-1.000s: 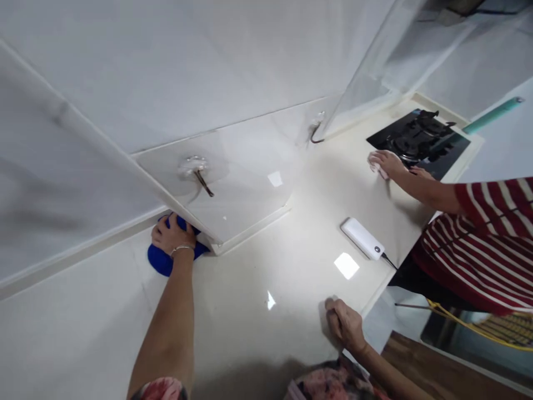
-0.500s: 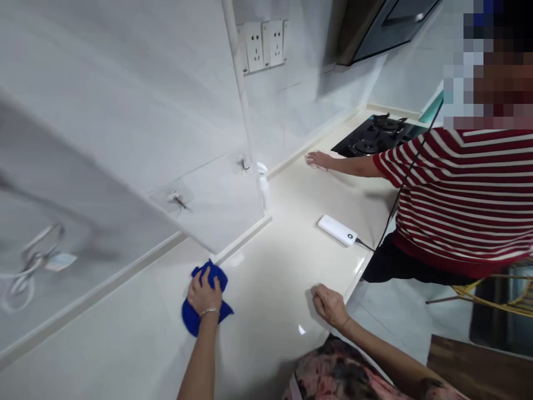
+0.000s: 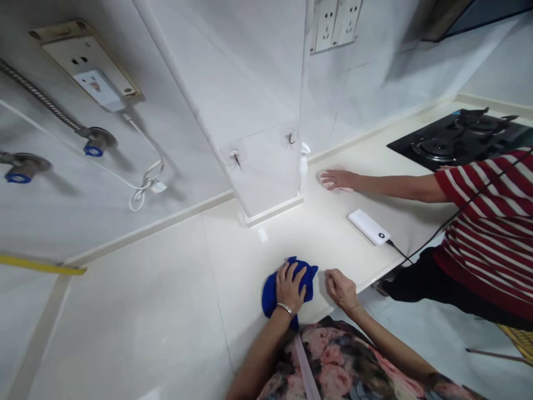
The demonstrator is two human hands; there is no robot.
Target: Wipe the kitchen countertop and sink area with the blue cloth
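Observation:
My left hand (image 3: 290, 287) presses down on a crumpled blue cloth (image 3: 270, 291) on the cream countertop (image 3: 166, 311), close to my body. Its fingers curve over the cloth, and a thin bracelet circles the wrist. My right hand (image 3: 340, 289) rests on the counter just right of the cloth, near the front edge. Its fingers are curled under, with nothing visible in them.
Another person in a red striped shirt (image 3: 487, 222) holds a hand (image 3: 335, 179) on a pale cloth farther back. A white power bank (image 3: 368, 226) with a black cable lies between us. A black gas hob (image 3: 462, 141), a small spray bottle (image 3: 303, 166), a tiled pillar with hooks (image 3: 266, 166) and wall sockets (image 3: 335, 22) surround the counter.
My left hand has dragged the blue cloth from the foot of the pillar back toward my body, beside my right hand. The view has swung left. The other person's hand has slid along the counter.

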